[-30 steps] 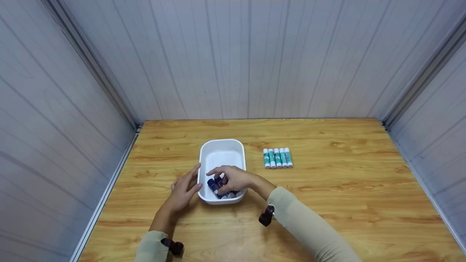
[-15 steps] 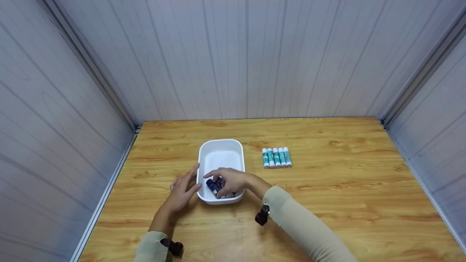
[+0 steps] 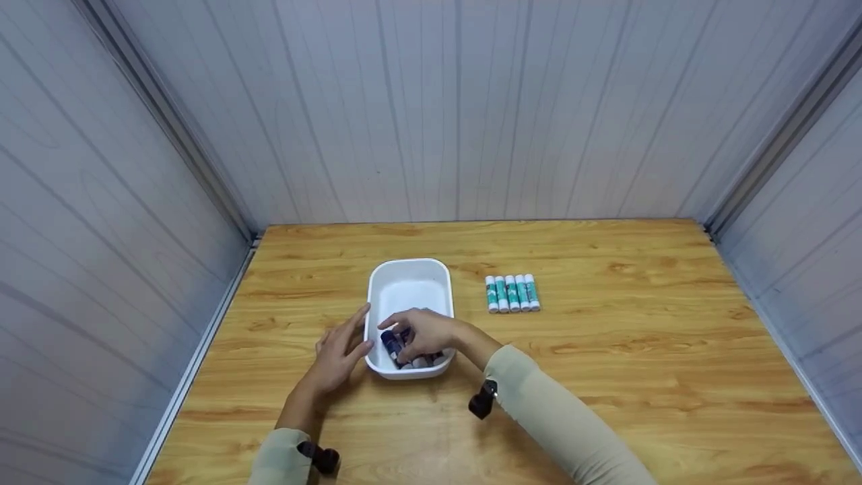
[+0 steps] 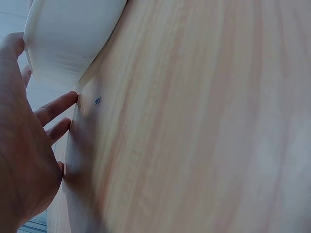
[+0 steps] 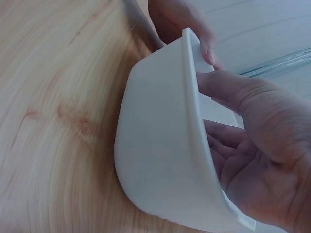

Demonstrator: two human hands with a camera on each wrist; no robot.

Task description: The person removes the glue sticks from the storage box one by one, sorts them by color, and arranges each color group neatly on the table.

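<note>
Since a second ago my right hand (image 3: 423, 335) has slid slightly toward me inside the white tub (image 3: 408, 276) and the dark blue sticks (image 3: 394, 347) beneath it have shifted a little; my left hand (image 3: 339, 353) has not moved. Those blue sticks lie bunched at the near end of the tub, half hidden under my right fingers (image 3: 397, 319), which curl over them. I cannot tell from the head view whether I actually pinch one or only touch the bunch, and the right wrist view shows only my palm (image 5: 265, 160) inside the tub, past its rim (image 5: 192, 111), with the sticks out of sight. My left hand lies flat on the wooden table (image 3: 606, 377) against the tub's left wall, fingers straight and relaxed, thumb up by the rim; in the left wrist view its fingertips (image 4: 58, 107) reach toward the tub's underside (image 4: 68, 34) at the table surface. The tub sits left of the table's middle, its far half bare and white. Well to its right, a row of five white and teal sticks (image 3: 512, 293) lies side by side on the wood, touching one another. Grey panelled walls (image 3: 431, 108) close in the table on three sides.
</note>
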